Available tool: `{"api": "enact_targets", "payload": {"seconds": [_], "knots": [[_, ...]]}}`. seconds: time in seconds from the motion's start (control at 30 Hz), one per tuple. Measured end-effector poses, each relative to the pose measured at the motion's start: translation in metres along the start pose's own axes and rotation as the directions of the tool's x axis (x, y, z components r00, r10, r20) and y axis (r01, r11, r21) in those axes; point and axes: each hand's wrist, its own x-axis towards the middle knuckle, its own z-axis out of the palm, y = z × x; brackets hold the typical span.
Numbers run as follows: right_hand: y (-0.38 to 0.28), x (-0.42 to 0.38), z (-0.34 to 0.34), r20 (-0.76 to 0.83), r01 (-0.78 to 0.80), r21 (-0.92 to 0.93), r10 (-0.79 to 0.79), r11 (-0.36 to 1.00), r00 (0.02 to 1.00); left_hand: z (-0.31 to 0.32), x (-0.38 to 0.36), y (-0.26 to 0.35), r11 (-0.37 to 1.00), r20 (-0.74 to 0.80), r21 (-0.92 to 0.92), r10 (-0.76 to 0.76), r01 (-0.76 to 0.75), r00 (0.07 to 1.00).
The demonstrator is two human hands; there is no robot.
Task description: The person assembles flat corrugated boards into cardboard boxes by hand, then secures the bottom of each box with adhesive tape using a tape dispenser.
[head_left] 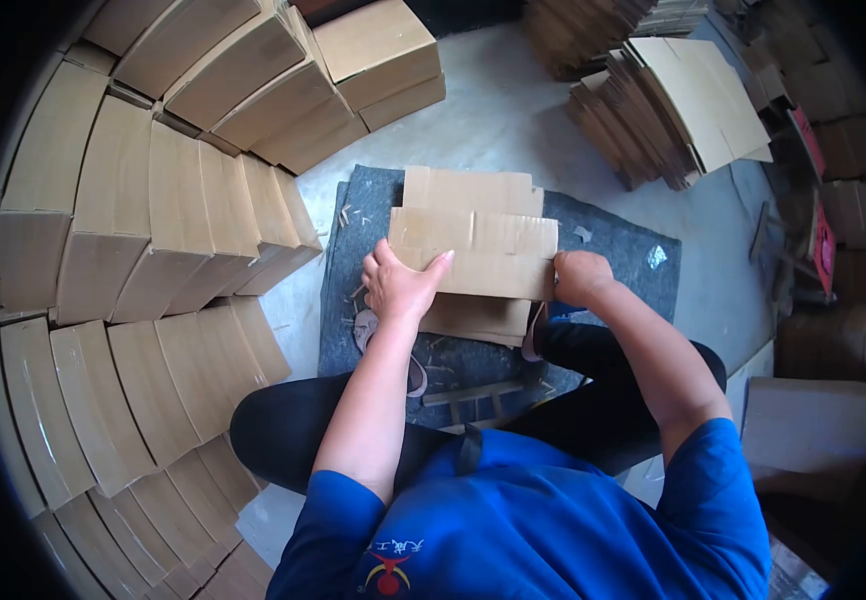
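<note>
Looking down through the head camera, I see a flat piece of brown cardboard (pixel 493 240) in the middle of the view, in front of the seated wearer. It lies on top of more cardboard (pixel 471 188), which shows beyond its far edge and again below its near edge, over a dark gray mat (pixel 628 240) on the pale floor (pixel 493 75).

My left hand (pixel 398 288) lies on the near left part of the piece, its thumb spread wide from the fingers and pointing right across the surface; the fingers reach the left edge. My right hand (pixel 581 277) is at the right edge, fingers curled closed in a fist. I cannot tell whether they pinch the edge or hold something hidden inside.

Bent knees in black trousers (pixel 288 420) frame the mat, below a blue shirt (pixel 553 510). Small scraps (pixel 345 215) lie toward the mat's left side. Rows of brown boxes (pixel 118 160) fill the left, and a tilted pile of flattened cardboard (pixel 703 100) stands at upper right.
</note>
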Motion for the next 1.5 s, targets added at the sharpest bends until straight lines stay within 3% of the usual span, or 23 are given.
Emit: {"api": "enact_targets", "payload": {"seconds": [0.07,0.2,0.27,0.33,0.47,0.53,0.57,0.6,0.63,0.67,0.7,0.77,0.83,1.0,1.13,1.23,1.27,1.33,1.4,1.43,1.5], "knots": [[0.0,0.001,0.003,-0.046,-0.029,-0.014,0.028,0.999,0.999,-0.002,0.007,0.005,0.999,0.08,0.004,-0.043,0.042,0.996],[0.002,-0.004,-0.007,-0.053,-0.038,-0.028,0.036,0.999,0.998,0.0,0.014,0.001,0.999,0.077,0.017,-0.05,0.049,0.996],[0.016,-0.015,-0.018,-0.023,-0.005,-0.141,0.002,0.99,1.0,0.006,0.018,-0.01,0.999,0.057,-0.031,-0.006,0.008,0.998],[0.034,-0.036,-0.042,-0.087,-0.047,-0.132,0.036,0.99,0.996,0.022,0.024,-0.029,0.989,-0.016,-0.119,0.091,-0.092,0.996],[0.054,-0.093,-0.099,-0.28,-0.008,0.096,0.035,0.995,0.959,0.028,0.035,-0.04,0.969,-0.027,-0.221,0.108,-0.112,0.994],[0.051,-0.116,-0.112,-0.362,0.102,0.311,0.018,0.945,0.932,0.025,0.025,-0.034,0.979,-0.343,-0.067,0.156,-0.19,0.926],[0.05,-0.121,-0.109,-0.412,0.21,0.427,-0.017,0.88,0.911,0.017,0.016,-0.026,0.928,-0.429,-0.113,0.277,-0.355,0.86],[0.047,-0.124,-0.107,-0.463,0.317,0.525,-0.048,0.79,0.885,0.015,0.007,-0.019,0.824,-0.427,-0.287,0.347,-0.489,0.835],[0.04,-0.128,-0.103,-0.493,0.4,0.597,-0.076,0.695,0.867,0.005,-0.008,-0.007,0.719,-0.181,-0.579,0.346,-0.384,0.921],[0.034,-0.129,-0.099,-0.5,0.455,0.656,-0.105,0.602,0.86,-0.002,-0.026,0.006,0.518,0.174,-0.855,0.325,-0.021,0.93],[0.032,-0.125,-0.089,-0.531,0.523,0.687,-0.142,0.505,0.835,-0.023,-0.047,0.02,0.418,0.364,-0.886,0.356,0.202,0.861],[0.023,-0.12,-0.075,-0.568,0.589,0.703,-0.183,0.398,0.802,-0.027,-0.057,0.023,0.133,0.475,-0.856,0.583,0.5,0.659],[0.016,-0.117,-0.067,-0.538,0.563,0.723,-0.184,0.4,0.822,-0.037,-0.064,0.026,0.085,0.511,-0.805,0.603,0.588,0.612],[0.013,-0.108,-0.051,-0.497,0.532,0.744,-0.196,0.405,0.845,-0.03,-0.06,0.009,0.105,0.526,-0.802,0.593,0.589,0.61],[0.003,-0.1,-0.038,-0.414,0.462,0.824,-0.208,0.329,0.886,-0.021,-0.062,0.0,0.012,0.595,-0.714,0.537,0.7,0.597],[-0.019,-0.098,-0.035,-0.371,0.403,0.8,-0.162,0.445,0.914,-0.003,-0.058,-0.013,0.017,0.642,-0.689,0.479,0.725,0.599],[-0.023,-0.096,-0.034,-0.37,0.403,0.8,-0.163,0.444,0.914,0.004,-0.056,-0.017,0.122,0.656,-0.728,0.409,0.674,0.635],[-0.029,-0.091,-0.033,-0.368,0.366,0.687,-0.134,0.628,0.92,0.002,-0.054,-0.018,0.26,0.642,-0.766,0.29,0.588,0.709],[-0.034,-0.09,-0.045,-0.4,0.38,0.659,-0.125,0.649,0.908,-0.004,-0.037,-0.018,0.186,0.548,-0.834,0.177,0.519,0.818],[-0.033,-0.089,-0.051,-0.408,0.367,0.658,-0.099,0.658,0.908,-0.019,-0.017,-0.024,0.199,0.532,-0.839,0.106,0.506,0.84],[-0.018,-0.076,-0.056,-0.459,0.372,0.605,-0.073,0.704,0.885,-0.03,0.023,-0.047,0.095,0.442,-0.893,-0.009,0.441,0.897]]}}
